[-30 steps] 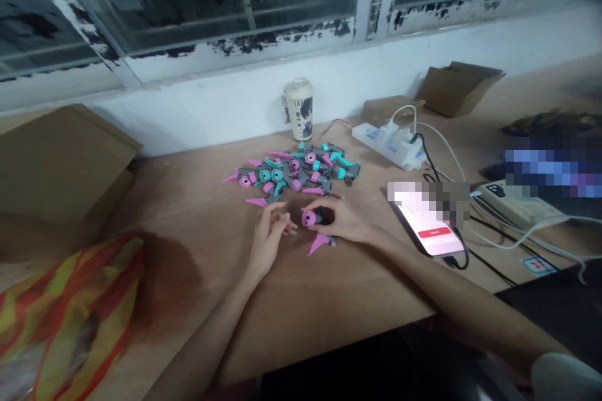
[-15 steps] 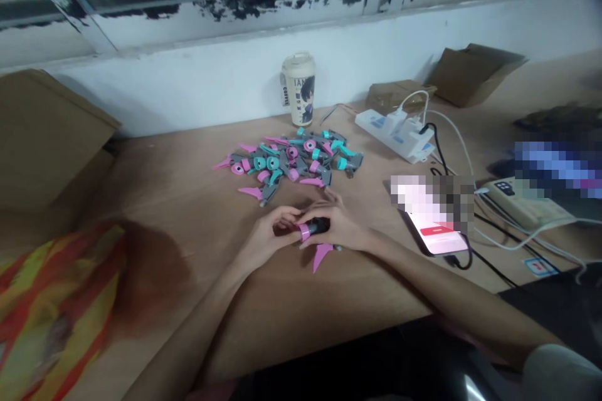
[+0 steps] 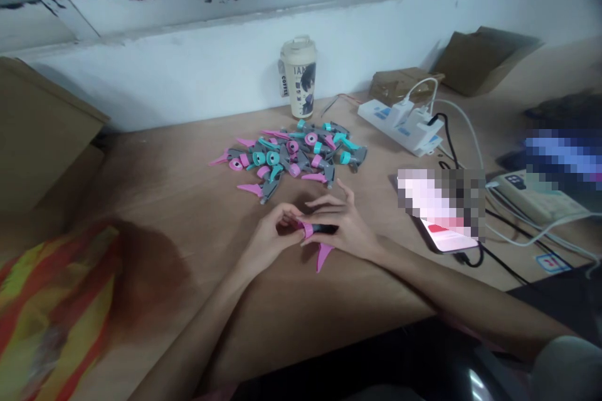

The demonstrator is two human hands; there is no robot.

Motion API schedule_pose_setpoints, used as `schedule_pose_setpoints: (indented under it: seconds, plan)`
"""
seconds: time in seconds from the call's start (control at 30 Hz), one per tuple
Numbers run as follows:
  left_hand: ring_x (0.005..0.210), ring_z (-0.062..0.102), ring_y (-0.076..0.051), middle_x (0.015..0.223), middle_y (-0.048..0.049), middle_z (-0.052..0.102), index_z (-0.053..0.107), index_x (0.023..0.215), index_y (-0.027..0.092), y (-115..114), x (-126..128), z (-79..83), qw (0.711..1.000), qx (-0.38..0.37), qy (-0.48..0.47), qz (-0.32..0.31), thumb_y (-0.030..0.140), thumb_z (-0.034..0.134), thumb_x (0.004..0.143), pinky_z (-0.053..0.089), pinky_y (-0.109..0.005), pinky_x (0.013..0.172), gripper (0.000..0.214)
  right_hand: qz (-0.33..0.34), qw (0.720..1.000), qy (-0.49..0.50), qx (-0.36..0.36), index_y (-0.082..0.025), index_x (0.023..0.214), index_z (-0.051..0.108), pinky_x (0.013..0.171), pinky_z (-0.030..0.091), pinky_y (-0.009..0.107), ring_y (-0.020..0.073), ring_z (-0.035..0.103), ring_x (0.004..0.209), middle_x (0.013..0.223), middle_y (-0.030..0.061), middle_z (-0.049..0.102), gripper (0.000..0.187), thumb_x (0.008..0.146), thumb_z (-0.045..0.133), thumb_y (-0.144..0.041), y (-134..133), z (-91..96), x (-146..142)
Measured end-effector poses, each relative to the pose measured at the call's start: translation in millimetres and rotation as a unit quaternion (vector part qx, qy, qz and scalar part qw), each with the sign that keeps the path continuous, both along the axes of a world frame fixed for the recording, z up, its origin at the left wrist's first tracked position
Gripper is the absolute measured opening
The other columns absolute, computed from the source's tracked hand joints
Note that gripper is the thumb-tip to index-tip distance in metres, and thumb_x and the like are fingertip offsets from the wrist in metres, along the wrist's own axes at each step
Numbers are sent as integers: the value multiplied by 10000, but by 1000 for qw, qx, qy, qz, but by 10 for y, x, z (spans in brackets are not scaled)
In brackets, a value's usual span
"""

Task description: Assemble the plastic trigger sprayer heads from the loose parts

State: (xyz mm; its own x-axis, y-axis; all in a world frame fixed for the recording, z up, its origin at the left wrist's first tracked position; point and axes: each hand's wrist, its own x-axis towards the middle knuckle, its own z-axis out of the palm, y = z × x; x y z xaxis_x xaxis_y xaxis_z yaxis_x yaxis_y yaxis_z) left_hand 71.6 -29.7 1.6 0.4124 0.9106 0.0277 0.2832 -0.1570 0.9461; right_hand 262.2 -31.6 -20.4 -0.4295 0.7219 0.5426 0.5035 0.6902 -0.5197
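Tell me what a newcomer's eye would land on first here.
A heap of pink, teal and gray pieces in the middle of the table stands out first. Nearer the viewer, the left hand and right hand meet at a pink-collared piece. A lit phone lies to the right.

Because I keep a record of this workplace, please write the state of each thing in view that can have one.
Left hand: fingers closed on pink-and-grey piece
Right hand: holding same piece, some fingers raised
Pink-and-grey piece: held in both hands
Piled pieces: loosely heaped
Cup: upright, lid on
Phone: face up, lit
Power strip: white plug inserted
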Motion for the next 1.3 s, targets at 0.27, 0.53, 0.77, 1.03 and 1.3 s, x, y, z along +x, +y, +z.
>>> schedule_pose_setpoints:
  seconds: [0.27, 0.53, 0.77, 1.03, 1.3]
  plan:
    - [793, 547, -137, 866, -10, 589, 535, 900, 179, -11, -18, -7, 1000, -4, 3, -9, 194, 651, 728, 424, -278, 754, 208, 17, 1000, 5, 4, -320, 1030, 658, 1112, 142, 469, 177, 629, 1005, 963, -33, 721, 322, 722, 698, -404, -11, -1, -25]
    - [821, 573, -154, 886, -12, 614, 543, 907, 197, -79, 29, -35, 997, 47, 54, 24, 250, 647, 746, 436, -292, 774, 199, 18, 1000, -2, 14, -292, 992, 673, 1085, 193, 459, 164, 649, 933, 945, -16, 723, 262, 744, 689, -372, -3, -8, -19]
    - [810, 609, -160, 888, -21, 640, 551, 910, 202, -169, 108, -41, 979, 121, 103, 125, 255, 624, 768, 468, -291, 753, 169, -24, 999, 1, 31, -293, 1039, 659, 1078, 223, 446, 163, 653, 902, 939, -11, 721, 260, 790, 637, -363, -15, -6, -12]
    - [760, 593, -194, 795, -23, 678, 656, 816, 218, -224, 180, -7, 891, 314, 300, 129, 240, 520, 840, 365, -345, 734, 140, -43, 999, -2, 34, -305, 1098, 629, 1081, 188, 473, 171, 635, 936, 965, -24, 716, 286, 814, 600, -287, 3, -25, 14]
    - [781, 589, -203, 781, -21, 658, 649, 784, 223, -165, 98, 3, 853, 365, 313, 202, 226, 562, 810, 328, -360, 781, 91, -68, 996, 42, 29, -269, 998, 659, 1078, 209, 457, 163, 648, 885, 931, -20, 721, 238, 780, 654, -364, 9, 29, 53]
